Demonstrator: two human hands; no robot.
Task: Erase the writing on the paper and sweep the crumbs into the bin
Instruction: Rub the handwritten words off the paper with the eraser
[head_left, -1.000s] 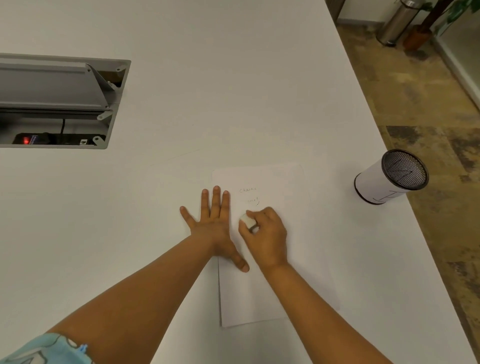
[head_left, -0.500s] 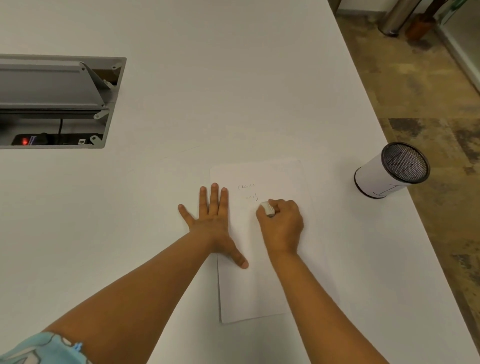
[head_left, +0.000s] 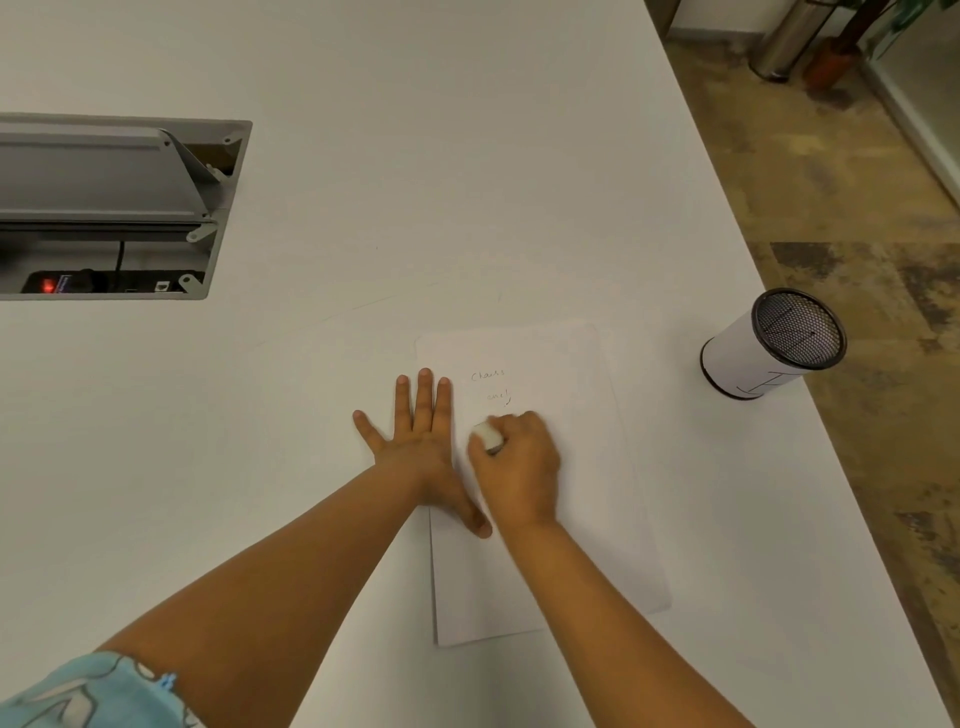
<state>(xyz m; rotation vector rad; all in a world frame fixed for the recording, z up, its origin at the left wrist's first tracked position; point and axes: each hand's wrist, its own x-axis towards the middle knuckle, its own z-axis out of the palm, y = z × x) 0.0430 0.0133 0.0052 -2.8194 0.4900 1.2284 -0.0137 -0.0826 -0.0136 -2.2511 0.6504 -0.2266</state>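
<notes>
Head view: your right hand (head_left: 514, 467) is pinching the small white eraser (head_left: 487, 435); your flat left hand (head_left: 421, 436) is pinning the thin, flimsy white paper sheet (head_left: 571, 467) near the worktop's right edge, since it would slide and crumple easily.

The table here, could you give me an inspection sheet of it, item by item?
Surface: white table, with an open hatch at the far left.
Job's things: paper lies flat with two faint words still on it; eraser on the paper below the writing; small mesh bin stands near the right edge.
Clutter: nothing seen; any crumbs are too small to tell.
Hands: left hand flat, pressing on the paper's left edge; right hand grips the eraser.
Cables: a black cable and a red light inside the hatch.
Surroundings: patterned floor, a metal can and a plant pot at the far right.
</notes>
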